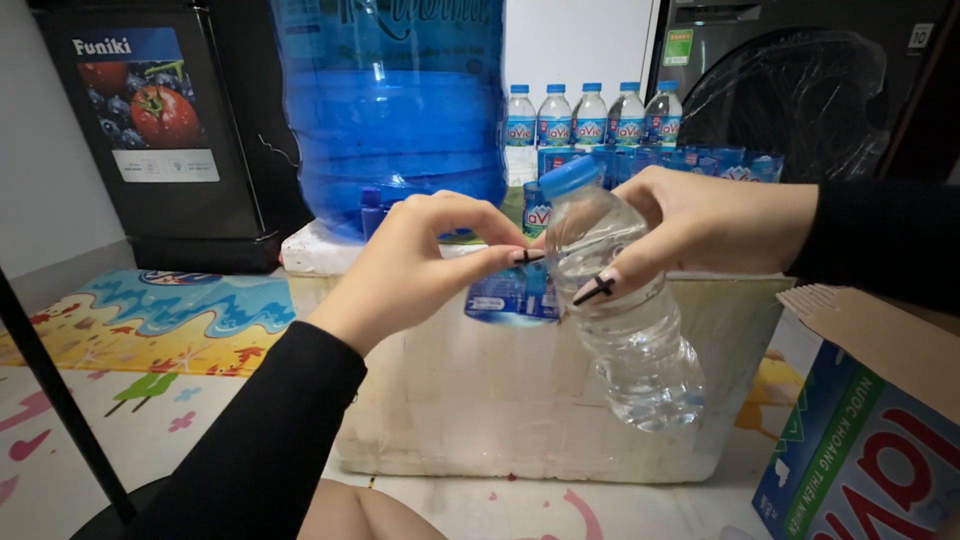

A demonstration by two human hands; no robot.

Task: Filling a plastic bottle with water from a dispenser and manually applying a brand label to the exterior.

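Note:
My right hand (700,225) grips a small clear plastic water bottle (625,320) with a blue cap, held tilted in the air with its cap toward the upper left. My left hand (425,260) pinches the blue label (510,295), which hangs peeled away from the bottle's side. Both sleeves are black. Behind and below the hands stands a white foam box (500,400).
A large blue water jug (400,110) sits at the back, with a row of small bottles (590,118) beside it. A black cabinet (150,130) stands at the left, an open cardboard carton (870,430) at the lower right, and a colourful mat (130,340) covers the floor.

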